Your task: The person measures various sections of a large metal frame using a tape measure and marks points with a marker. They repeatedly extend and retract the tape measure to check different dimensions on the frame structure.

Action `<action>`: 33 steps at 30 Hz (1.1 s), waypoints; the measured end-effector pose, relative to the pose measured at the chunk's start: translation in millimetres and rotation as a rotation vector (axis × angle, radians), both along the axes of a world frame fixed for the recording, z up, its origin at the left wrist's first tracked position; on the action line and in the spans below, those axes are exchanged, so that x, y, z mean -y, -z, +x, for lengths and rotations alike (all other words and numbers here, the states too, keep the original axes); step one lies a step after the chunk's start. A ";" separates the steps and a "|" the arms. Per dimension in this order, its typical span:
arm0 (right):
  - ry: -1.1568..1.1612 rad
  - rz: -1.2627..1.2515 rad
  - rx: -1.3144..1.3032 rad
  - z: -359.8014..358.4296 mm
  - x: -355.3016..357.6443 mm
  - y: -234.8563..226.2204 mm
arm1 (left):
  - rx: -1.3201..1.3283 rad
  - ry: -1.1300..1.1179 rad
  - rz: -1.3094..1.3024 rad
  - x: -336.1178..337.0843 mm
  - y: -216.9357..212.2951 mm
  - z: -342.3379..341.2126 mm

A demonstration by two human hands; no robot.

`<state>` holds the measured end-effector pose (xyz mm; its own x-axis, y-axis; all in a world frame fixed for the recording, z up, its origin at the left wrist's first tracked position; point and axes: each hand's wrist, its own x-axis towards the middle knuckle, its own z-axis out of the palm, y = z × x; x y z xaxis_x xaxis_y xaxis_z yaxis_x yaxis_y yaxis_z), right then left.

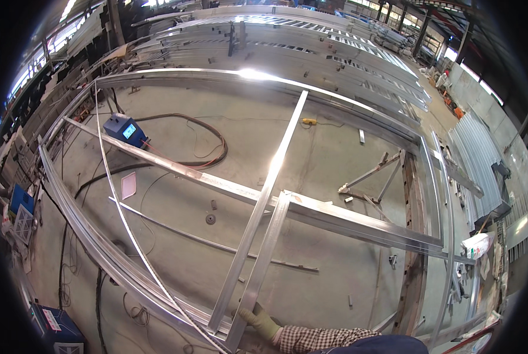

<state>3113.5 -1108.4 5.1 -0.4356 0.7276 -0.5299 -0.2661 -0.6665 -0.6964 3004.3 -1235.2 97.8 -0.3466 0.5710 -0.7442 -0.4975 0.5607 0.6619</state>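
My right hand [260, 322], in a pale green work glove, reaches in from the lower edge in a checked sleeve. Its fingers close around the near end of a short metal tube [264, 259]; some fingers are hidden behind it. The far end of this tube meets a long metal crossbar [346, 219]. Just left of it and almost parallel, a longer metal tube [257, 227] runs across to the far rail [175, 75] of a big rectangular frame. Near the hand, both tubes end by the near rail [107, 256]. My left hand is out of view.
A thin pale strip [122, 206] runs slantwise over the frame's left part. Inside the frame stand a blue machine with a lit screen [126, 130] and a looped dark cable [221, 141]. Metal stock [358, 53] is piled behind. Another blue machine [57, 327] sits lower left.
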 end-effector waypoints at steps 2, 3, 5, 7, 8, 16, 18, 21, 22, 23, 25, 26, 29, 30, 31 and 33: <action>0.002 -0.022 0.001 1.2 -0.1 -4.3 | -0.009 0.005 -0.014 -2.4 1.6 -2.0; 0.002 -0.030 -0.009 1.1 0.1 -5.7 | -0.013 0.007 -0.020 -2.7 2.3 -2.7; 0.013 -0.050 -0.010 0.4 0.1 -6.5 | -0.024 0.002 -0.030 -1.2 3.9 -5.8; 0.018 -0.082 -0.003 -1.0 0.9 -4.9 | -0.044 0.000 -0.036 4.8 6.9 -8.2; 0.057 -0.012 0.017 -3.4 -1.5 -2.2 | -0.060 0.003 -0.037 10.1 9.0 -9.6; 0.088 0.024 -0.065 -2.3 1.0 -3.1 | -0.103 0.054 0.068 58.7 29.0 -0.8; 0.078 -0.009 -0.069 -3.7 1.0 -12.1 | -0.048 0.037 0.078 56.2 22.5 0.3; 0.098 -0.004 -0.085 -7.8 -3.4 -24.1 | 0.034 -0.004 0.101 49.0 6.7 2.7; 0.112 -0.007 -0.082 -8.3 -2.4 -27.4 | 0.035 0.004 0.109 47.5 2.8 2.9; 0.105 -0.003 -0.058 -9.6 -3.0 -29.3 | 0.041 0.011 0.125 45.3 0.9 2.7; 0.096 0.035 -0.034 -10.5 -1.9 -30.4 | 0.036 -0.008 0.141 44.9 0.4 3.8; 0.098 0.030 -0.028 -11.0 -1.9 -29.2 | 0.035 -0.010 0.157 44.6 2.9 3.0; 0.091 0.045 -0.031 -11.1 -3.0 -23.8 | 0.007 -0.014 0.184 47.3 11.5 3.3; 0.089 0.042 -0.027 -10.8 -2.8 -22.2 | 0.015 -0.010 0.173 48.1 14.9 2.1; 0.096 0.030 -0.007 -10.7 -2.4 -20.8 | 0.027 -0.016 0.173 49.6 17.4 2.2; 0.100 0.029 0.005 -11.0 -1.1 -19.5 | 0.055 -0.034 0.213 52.1 21.6 3.3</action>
